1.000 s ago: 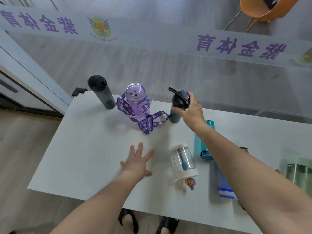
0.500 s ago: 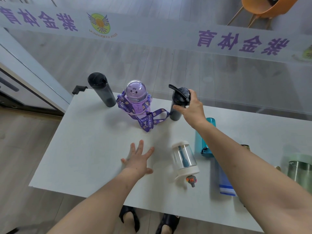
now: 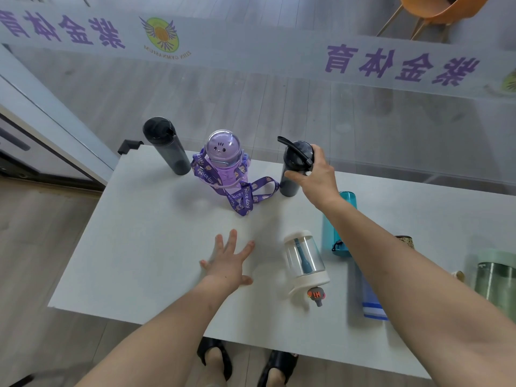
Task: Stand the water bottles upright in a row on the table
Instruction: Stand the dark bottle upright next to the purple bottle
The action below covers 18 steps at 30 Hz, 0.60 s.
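Three bottles stand upright along the far edge of the white table (image 3: 145,247): a dark grey bottle (image 3: 167,148) at the left, a purple bottle (image 3: 223,157) with a lanyard in the middle, and a black bottle with a loop handle (image 3: 293,169). My right hand (image 3: 315,177) grips that black bottle near its lid. My left hand (image 3: 229,261) rests flat on the table, fingers spread. A clear white-capped bottle (image 3: 305,261) lies on its side to the right of my left hand. A teal bottle (image 3: 332,227) and a blue-striped one (image 3: 372,300) lie partly under my right arm.
A green-lidded glass bottle (image 3: 495,280) sits at the table's right edge, with a small patterned object (image 3: 405,240) beyond my forearm. A glass wall (image 3: 279,93) with purple lettering runs just behind the table. An orange chair (image 3: 435,9) stands beyond it. My sandalled feet (image 3: 245,364) show below the near edge.
Almost nothing differs: my right hand stays on the black bottle, which stands upright, and my left hand stays flat. The view has shifted slightly.
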Motion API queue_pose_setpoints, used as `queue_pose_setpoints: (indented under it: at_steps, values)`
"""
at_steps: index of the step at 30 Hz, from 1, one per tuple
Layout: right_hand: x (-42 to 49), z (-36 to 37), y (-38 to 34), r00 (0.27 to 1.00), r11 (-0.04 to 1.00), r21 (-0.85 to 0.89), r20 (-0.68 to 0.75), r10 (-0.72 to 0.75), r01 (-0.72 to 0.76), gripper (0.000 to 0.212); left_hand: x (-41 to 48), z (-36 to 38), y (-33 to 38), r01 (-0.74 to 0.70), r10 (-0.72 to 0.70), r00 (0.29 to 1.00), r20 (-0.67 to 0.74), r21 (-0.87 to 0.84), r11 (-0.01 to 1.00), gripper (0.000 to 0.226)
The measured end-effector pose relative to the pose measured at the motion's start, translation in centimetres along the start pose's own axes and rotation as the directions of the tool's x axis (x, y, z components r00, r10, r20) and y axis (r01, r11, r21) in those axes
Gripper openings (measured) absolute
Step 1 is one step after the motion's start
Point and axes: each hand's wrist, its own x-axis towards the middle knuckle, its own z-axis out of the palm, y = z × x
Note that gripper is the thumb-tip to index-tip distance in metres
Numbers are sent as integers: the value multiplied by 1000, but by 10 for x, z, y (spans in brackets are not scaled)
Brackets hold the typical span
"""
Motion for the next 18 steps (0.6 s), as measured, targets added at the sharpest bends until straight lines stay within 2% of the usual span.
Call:
queue_pose_setpoints:
  at_steps: [14, 16, 18]
  values:
    - [4, -4, 1, 999, 1000, 23, 34, 8, -9, 76, 2, 1, -1, -1, 1, 1000, 7, -2, 1000, 103]
    - [3, -5, 3, 999, 1000, 11, 37, 18, -18, 86, 2, 1, -1, -3, 3, 1000, 7, 0, 1000, 102]
    - [-1, -7, 5, 998, 999, -13, 49, 42, -42, 107, 2, 1, -1, 1, -1, 1000, 5, 11, 1000, 102]
